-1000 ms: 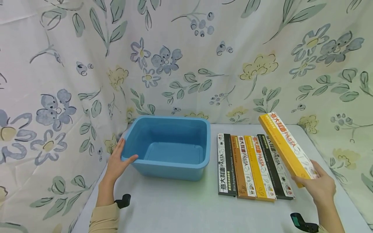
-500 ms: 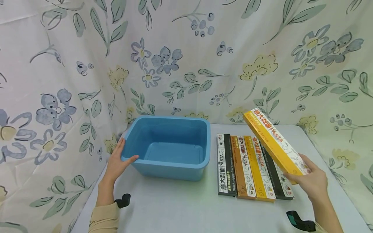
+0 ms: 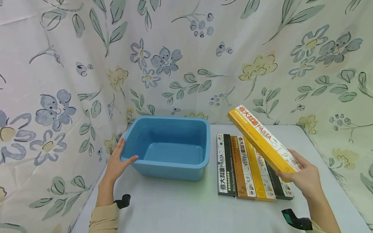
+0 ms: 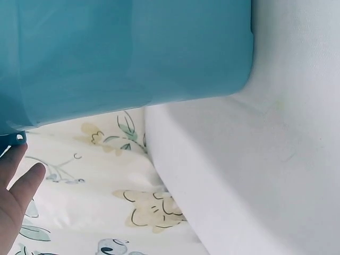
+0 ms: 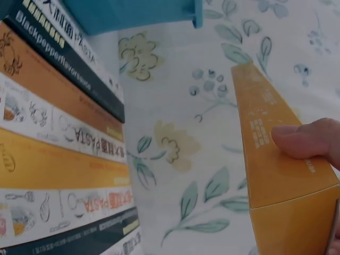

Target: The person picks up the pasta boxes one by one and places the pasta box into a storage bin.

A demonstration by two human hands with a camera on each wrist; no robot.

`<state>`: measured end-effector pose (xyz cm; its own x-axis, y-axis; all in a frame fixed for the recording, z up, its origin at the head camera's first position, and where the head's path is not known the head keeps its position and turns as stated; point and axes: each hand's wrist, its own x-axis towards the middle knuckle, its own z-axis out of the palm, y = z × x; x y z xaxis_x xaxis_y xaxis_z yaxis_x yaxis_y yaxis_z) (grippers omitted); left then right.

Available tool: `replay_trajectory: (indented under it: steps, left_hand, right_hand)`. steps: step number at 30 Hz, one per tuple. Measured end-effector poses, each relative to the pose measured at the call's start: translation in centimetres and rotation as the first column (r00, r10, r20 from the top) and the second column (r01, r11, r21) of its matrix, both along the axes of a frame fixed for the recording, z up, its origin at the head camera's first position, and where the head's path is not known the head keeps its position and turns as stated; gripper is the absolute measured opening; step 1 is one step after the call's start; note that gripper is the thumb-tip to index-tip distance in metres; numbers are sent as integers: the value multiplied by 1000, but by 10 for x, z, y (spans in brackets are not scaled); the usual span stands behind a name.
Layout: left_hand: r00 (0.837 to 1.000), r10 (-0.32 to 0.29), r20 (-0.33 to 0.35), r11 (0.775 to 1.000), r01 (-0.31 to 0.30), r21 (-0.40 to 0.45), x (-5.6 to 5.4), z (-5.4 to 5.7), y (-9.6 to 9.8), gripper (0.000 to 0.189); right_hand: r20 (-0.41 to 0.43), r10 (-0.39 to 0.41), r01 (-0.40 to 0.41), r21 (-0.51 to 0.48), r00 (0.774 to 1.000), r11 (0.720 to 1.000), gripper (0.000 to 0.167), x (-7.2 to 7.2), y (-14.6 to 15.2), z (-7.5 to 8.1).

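My right hand (image 3: 306, 176) grips the near end of a yellow-and-white pasta box (image 3: 260, 137), labelled chicken curry sauce. Tilted, far end up and to the left, it overlaps the row of boxes in the head view. My thumb (image 5: 303, 139) presses on its yellow side in the right wrist view. On the left, a blue plastic bin (image 3: 172, 171) stands with nothing inside. My left hand (image 3: 116, 165) rests against its left rim, fingers and thumb spread out straight. Only some fingers (image 4: 26, 186) show in the left wrist view, right at the rim.
Side by side on the white table (image 3: 175, 207) lie a black pasta box (image 3: 230, 166), an orange-brown one (image 3: 242, 171), a yellow one (image 3: 259, 174) and another black one (image 3: 282, 187), partly covered. A flowered cloth (image 3: 186, 58) hangs behind and along the left.
My right hand has carried the yellow pasta box to the left, over the right part of the row. My left hand and the bin have stayed put.
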<state>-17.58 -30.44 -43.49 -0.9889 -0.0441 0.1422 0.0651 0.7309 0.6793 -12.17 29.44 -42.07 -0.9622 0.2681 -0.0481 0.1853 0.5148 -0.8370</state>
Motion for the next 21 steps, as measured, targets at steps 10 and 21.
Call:
replay_trajectory:
  steps: [10, 21]
  left_hand:
    - [1000, 8, 18, 1000, -8, -1, 1, 0, 0, 97]
    - [999, 9, 37, 1000, -10, 12, 3, 3, 1, 98]
  right_hand:
    - [-30, 97, -99, -55, 995, 994, 96, -1, -13, 9]
    - [-53, 202, -204, -40, 978, 978, 99, -6, -26, 14]
